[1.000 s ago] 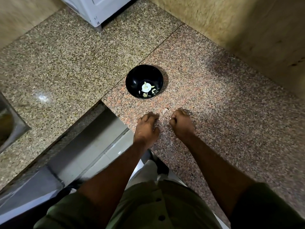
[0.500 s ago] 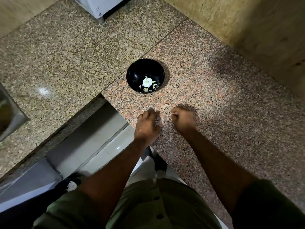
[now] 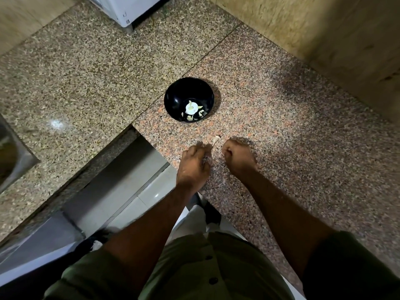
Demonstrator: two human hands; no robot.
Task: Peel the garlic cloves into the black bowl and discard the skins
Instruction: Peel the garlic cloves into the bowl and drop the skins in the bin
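Since the peeling is done low over the counter (image 3: 281,131), just short of the bowl (image 3: 173,98), we judge that cloves need only a short toss to land in it.

Item, bowl: black, upright on the reddish slab beside the seam with the grey slab. It holds pale garlic (image 3: 191,108), with small pieces scattered round it near the closer wall.

Item, skin (image 3: 215,140): a pale scrap, lying on or just above the counter between the bowl and our hands; we cannot tell whether a finger touches it.

Item, left hand (image 3: 194,163): knuckles up, fingers curled downward, tips close to the skin. They appear to pinch something small, but the fingers hide it, so we cannot tell whether it grips a clove or nothing.

Item, right hand (image 3: 237,156): curled into a loose fist, thumb side toward the left hand, near it but not touching. Its contents are hidden too.

Item, white appliance (image 3: 127,9): at the far edge, well apart from the bowl.

Item, sink (image 3: 13,156): at the left margin, only partly in view.
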